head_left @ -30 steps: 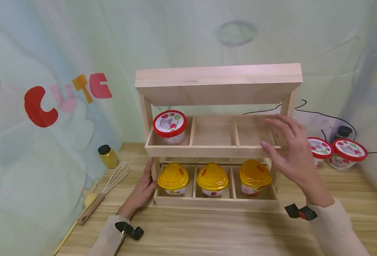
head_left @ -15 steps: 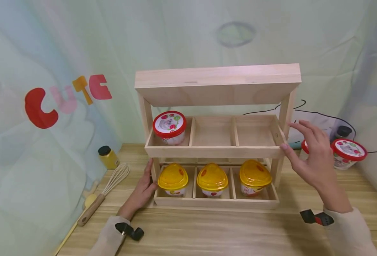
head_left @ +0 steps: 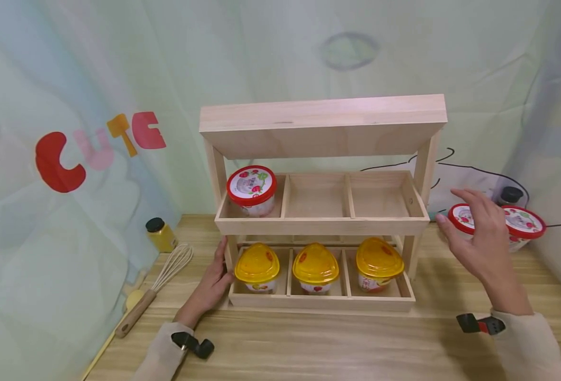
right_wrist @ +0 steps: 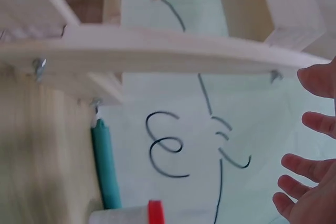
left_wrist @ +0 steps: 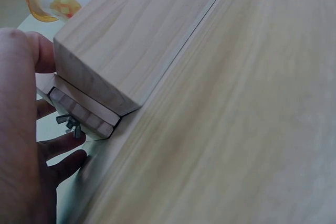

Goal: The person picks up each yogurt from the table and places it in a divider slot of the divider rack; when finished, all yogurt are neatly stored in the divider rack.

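A two-tier wooden display rack [head_left: 320, 226] stands on the table, each tier split into three compartments. My left hand [head_left: 210, 280] grips its lower left end; in the left wrist view the thumb is at the tray [left_wrist: 94, 72] corner and the fingers reach past a wing nut [left_wrist: 71, 123]. My right hand [head_left: 485, 243] hovers right of the rack, fingers spread, holding nothing. It overlaps two red-lidded ice cream tubs [head_left: 525, 221] behind it. Another red-lidded tub [head_left: 252, 185] sits in the upper left compartment. Yellow-lidded cups [head_left: 316, 263] fill the lower three.
Left of the rack lie a whisk [head_left: 159, 280] with a wooden handle and a small yellow jar [head_left: 161, 234] with a black lid. A dark-capped bottle [head_left: 510, 196] stands behind the right-hand tubs. A printed cloth [head_left: 280, 53] hangs behind everything.
My right hand has moved right, from the upper right compartment of the rack to beside the red-lidded tubs. The left hand has stayed at the rack's lower left.
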Tool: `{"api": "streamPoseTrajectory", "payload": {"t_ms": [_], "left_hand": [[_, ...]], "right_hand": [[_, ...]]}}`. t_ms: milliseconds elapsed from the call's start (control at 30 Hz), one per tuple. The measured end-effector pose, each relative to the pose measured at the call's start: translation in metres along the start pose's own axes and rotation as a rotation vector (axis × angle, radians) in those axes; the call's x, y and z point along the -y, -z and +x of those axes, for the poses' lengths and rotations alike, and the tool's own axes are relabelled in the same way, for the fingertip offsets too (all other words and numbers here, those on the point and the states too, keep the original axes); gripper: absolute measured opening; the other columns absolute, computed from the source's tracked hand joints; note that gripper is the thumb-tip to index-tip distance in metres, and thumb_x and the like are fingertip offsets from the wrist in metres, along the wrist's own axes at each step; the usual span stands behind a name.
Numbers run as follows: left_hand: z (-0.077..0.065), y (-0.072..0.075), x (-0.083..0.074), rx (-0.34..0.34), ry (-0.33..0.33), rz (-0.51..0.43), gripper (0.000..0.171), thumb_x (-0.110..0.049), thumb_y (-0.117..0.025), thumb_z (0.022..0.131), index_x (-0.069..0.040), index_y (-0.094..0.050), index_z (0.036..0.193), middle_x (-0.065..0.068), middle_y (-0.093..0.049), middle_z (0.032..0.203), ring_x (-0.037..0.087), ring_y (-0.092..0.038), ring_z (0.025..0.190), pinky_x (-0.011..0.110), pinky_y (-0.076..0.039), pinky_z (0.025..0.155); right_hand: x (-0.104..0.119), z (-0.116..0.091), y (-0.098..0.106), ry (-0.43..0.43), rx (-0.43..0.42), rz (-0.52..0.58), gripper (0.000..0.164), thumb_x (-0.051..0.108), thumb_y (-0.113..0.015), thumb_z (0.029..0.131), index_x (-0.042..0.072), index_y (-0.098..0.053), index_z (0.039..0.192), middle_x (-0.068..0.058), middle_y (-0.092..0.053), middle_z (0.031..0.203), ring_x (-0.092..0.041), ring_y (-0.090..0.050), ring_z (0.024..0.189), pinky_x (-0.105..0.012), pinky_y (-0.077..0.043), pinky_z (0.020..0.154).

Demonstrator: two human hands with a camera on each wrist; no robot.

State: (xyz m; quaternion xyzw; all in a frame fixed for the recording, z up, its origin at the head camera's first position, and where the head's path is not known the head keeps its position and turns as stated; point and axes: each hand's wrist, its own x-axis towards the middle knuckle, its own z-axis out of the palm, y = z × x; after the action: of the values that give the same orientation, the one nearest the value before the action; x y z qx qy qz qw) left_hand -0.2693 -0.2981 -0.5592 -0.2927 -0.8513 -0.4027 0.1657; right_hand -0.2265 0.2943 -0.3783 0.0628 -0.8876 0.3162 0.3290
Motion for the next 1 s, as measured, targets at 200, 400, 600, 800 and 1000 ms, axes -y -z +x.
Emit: {"api": "streamPoseTrajectory", "payload": {"t_ms": [200,400,600,800,1000], "left_hand": [[0.0,0.0,-0.002,0.002,0.007,-0.001,0.087,-0.03,-0.061,0.109,-0.016,-0.003,0.173,0.013,-0.038,0.174,0.033,-0.047,0.154,0.028,-0.029,0.126],[0.0,0.0,0.0,0.003,0.01,0.005,0.086,-0.039,-0.057,0.111,-0.015,-0.003,0.173,0.011,-0.029,0.179,0.039,-0.045,0.154,0.032,-0.03,0.126],[-0.001,-0.001,0.004,-0.004,-0.007,-0.007,0.087,-0.047,-0.055,0.11,-0.014,-0.004,0.173,0.012,-0.029,0.178,0.038,-0.045,0.154,0.025,-0.027,0.126],[-0.001,-0.001,0.006,-0.01,-0.013,0.006,0.086,-0.04,-0.057,0.111,-0.013,-0.005,0.173,0.015,-0.036,0.175,0.037,-0.048,0.153,0.024,-0.028,0.126],[-0.001,-0.001,0.007,-0.008,-0.009,0.017,0.087,-0.032,-0.061,0.109,-0.013,-0.005,0.173,0.015,-0.035,0.176,0.038,-0.047,0.153,0.026,-0.029,0.126]], "right_hand": [[-0.023,0.001,-0.004,-0.083,0.068,-0.045,0.071,0.027,-0.072,0.098,0.015,-0.045,0.162,-0.023,-0.038,0.17,-0.055,-0.028,0.157,-0.084,-0.017,0.123],[-0.043,0.002,-0.008,-0.15,0.164,-0.087,0.075,0.029,-0.071,0.1,0.011,-0.038,0.165,-0.03,-0.032,0.17,-0.061,-0.022,0.155,-0.086,-0.017,0.12],[-0.061,0.0,-0.015,-0.195,0.22,-0.143,0.078,0.039,-0.066,0.102,0.011,-0.033,0.167,-0.032,-0.022,0.173,-0.064,-0.013,0.157,-0.087,-0.013,0.12],[-0.078,0.004,-0.024,-0.223,0.25,-0.156,0.076,0.041,-0.063,0.104,0.009,-0.033,0.167,-0.034,-0.02,0.172,-0.063,-0.009,0.158,-0.088,-0.009,0.119],[-0.093,0.009,-0.03,-0.226,0.285,-0.176,0.075,0.038,-0.064,0.103,0.008,-0.035,0.165,-0.035,-0.018,0.171,-0.062,-0.006,0.158,-0.092,-0.006,0.116]]}}
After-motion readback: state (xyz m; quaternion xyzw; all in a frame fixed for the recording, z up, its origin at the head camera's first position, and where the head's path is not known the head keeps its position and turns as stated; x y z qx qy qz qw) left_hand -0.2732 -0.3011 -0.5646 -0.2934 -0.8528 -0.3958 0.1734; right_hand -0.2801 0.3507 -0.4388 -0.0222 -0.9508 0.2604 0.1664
